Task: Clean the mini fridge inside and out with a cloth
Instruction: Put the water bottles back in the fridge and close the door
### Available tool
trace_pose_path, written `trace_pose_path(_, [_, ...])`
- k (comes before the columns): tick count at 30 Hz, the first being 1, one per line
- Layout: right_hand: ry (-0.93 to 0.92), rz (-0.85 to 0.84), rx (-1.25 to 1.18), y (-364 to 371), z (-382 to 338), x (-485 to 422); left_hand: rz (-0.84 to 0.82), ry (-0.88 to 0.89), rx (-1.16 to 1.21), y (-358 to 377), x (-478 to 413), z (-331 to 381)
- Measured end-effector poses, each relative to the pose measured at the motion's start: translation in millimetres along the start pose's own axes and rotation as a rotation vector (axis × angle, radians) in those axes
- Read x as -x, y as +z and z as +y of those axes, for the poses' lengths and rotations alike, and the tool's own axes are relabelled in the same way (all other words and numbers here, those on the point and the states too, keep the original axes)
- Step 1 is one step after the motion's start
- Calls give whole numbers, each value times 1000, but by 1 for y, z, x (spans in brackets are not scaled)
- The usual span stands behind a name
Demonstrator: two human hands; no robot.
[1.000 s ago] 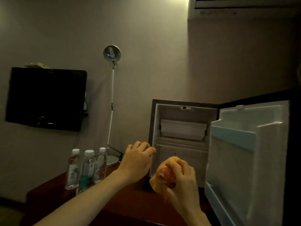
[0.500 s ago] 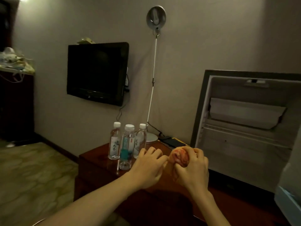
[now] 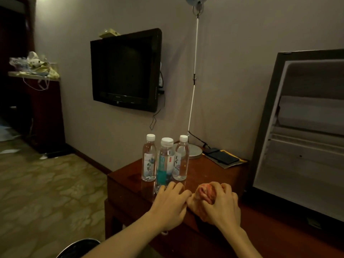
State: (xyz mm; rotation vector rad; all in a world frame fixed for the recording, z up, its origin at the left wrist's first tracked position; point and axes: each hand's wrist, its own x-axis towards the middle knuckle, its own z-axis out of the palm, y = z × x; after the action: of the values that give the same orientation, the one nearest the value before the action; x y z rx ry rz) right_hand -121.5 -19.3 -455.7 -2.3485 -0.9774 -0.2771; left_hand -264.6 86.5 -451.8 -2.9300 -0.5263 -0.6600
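The mini fridge (image 3: 264, 127) stands open at the right on a dark red wooden cabinet (image 3: 208, 172), its pale inside showing a freezer flap and a shelf. Its door is out of view. My right hand (image 3: 221, 205) grips a bunched orange-pink cloth (image 3: 205, 192) above the cabinet top, left of the fridge. My left hand (image 3: 170, 202) hovers beside it with fingers loosely bent, its fingertips close to the cloth, holding nothing that I can see.
Three water bottles (image 3: 164, 161) stand on the cabinet just beyond my left hand. A lamp base (image 3: 194, 151) and a dark flat device (image 3: 222, 157) lie behind them. A black TV (image 3: 126, 69) hangs on the wall. Patterned floor lies to the left.
My view has swung left, so the fridge slid to the right edge and its door left the frame. Both hands came down together over the cabinet top, the right still gripping the cloth.
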Motion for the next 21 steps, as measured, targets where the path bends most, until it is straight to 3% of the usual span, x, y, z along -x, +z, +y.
trace_pose_path(5, [-10, 8, 29, 2, -1, -4, -5, 5, 45, 12, 2, -14])
trace_pose_path(10, [-101, 209, 89, -17, -26, -19, 115, 14, 70, 8, 1, -31])
trace_pose_path(15, [-302, 355, -68, -29, -77, -39, 190, 8, 16, -8, 0, -54])
trace_pose_path(21, [-506, 237, -123, -26, -143, -64, 166, -23, -43, -26, 8, -80])
